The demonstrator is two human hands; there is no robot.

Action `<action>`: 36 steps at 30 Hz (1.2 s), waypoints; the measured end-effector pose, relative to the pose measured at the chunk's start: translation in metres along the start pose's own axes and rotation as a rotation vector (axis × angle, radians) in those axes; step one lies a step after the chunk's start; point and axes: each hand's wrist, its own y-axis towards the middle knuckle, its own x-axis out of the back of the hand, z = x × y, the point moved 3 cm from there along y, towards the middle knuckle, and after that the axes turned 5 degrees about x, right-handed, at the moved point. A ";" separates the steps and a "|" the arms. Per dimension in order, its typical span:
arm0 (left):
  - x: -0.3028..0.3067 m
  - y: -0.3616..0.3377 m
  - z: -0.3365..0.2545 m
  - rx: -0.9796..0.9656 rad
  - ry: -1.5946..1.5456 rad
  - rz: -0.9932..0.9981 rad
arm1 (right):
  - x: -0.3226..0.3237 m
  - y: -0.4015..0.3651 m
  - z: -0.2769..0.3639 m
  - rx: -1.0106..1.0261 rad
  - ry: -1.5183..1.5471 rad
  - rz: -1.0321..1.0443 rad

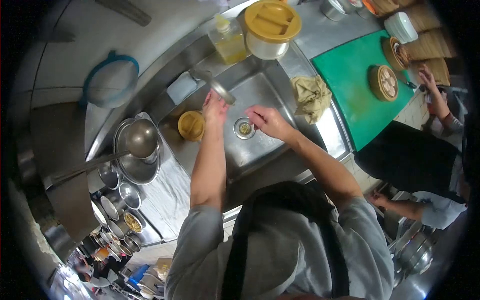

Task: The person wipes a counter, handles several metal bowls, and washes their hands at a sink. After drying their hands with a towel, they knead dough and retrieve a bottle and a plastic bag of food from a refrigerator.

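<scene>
My left hand (215, 108) is over the steel sink (260, 162), right at the end of a metal tap spout (220, 89). Its fingers look spread, partly covered by the spout. To the right, my right hand (269, 121) has its fingers curled in, and what they may hold is hidden. Just below and left of that hand lies the drain (244, 128), with small yellowish bits in its strainer. A round yellow lid (191, 125) sits in the sink beside my left wrist. Behind my left hand, a pale blue-grey block (182, 88) rests at the sink's back edge.
A soap pump bottle (227, 42) and a yellow-lidded tub (271, 30) stand behind the sink. A crumpled cloth (311, 97) hangs at its right. Beyond is a green board (350, 90) with a bamboo steamer (383, 83) and a co-worker (420, 165). Left are a ladle (141, 138) and metal bowls (130, 195).
</scene>
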 end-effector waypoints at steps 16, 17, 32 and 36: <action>-0.001 -0.015 -0.001 -0.653 0.833 -0.059 | 0.000 -0.003 0.030 0.004 0.080 -0.047; -0.008 -0.027 -0.015 -0.490 0.677 -0.154 | 0.004 -0.017 0.015 -0.060 0.079 -0.056; -0.017 -0.024 -0.053 -0.102 0.649 0.054 | 0.048 -0.193 -0.064 -0.353 -0.139 -0.242; -0.012 -0.038 -0.067 -0.088 0.741 0.088 | 0.039 -0.207 -0.047 -0.367 -0.149 -0.221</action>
